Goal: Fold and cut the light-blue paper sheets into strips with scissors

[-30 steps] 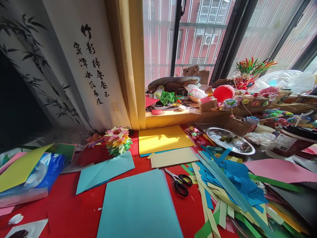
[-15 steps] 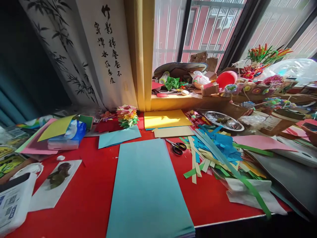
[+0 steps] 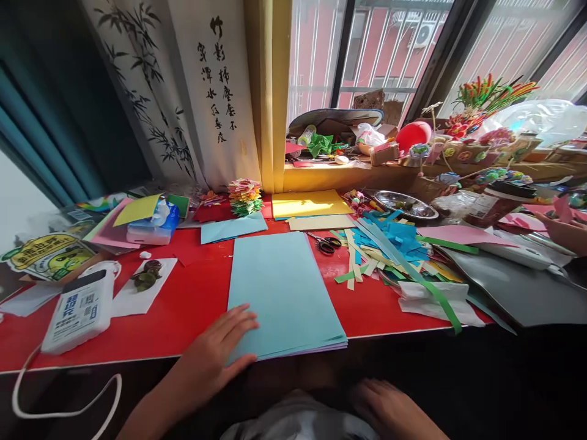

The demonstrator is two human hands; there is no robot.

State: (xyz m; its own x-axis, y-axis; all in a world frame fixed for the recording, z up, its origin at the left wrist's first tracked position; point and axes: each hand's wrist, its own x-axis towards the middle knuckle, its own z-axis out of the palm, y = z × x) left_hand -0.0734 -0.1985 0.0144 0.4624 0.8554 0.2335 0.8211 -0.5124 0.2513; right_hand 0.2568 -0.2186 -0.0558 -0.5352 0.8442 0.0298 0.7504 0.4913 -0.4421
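A stack of light blue paper (image 3: 284, 287) lies flat on the red table, its near edge at the table's front edge. My left hand (image 3: 224, 342) rests on the stack's near left corner, fingers stretched out and thumb apart, holding nothing. Below the table edge, over my lap, is my right hand (image 3: 389, 406); it is smeared by motion and its fingers do not show clearly. Black-handled scissors (image 3: 328, 243) lie just right of the stack. Beside them sits a pile of cut paper strips (image 3: 398, 238), mostly blue, green and cream.
Behind the stack are a folded blue sheet (image 3: 233, 228), yellow paper (image 3: 309, 203) and a layered paper piece (image 3: 245, 197). A white power bank (image 3: 82, 311) with a cable stands left. At far right, another person's hand (image 3: 562, 229) is near pink paper.
Both my hands have come into view from below, the left one onto the paper stack. The view has tilted, showing the table's front edge and my lap.
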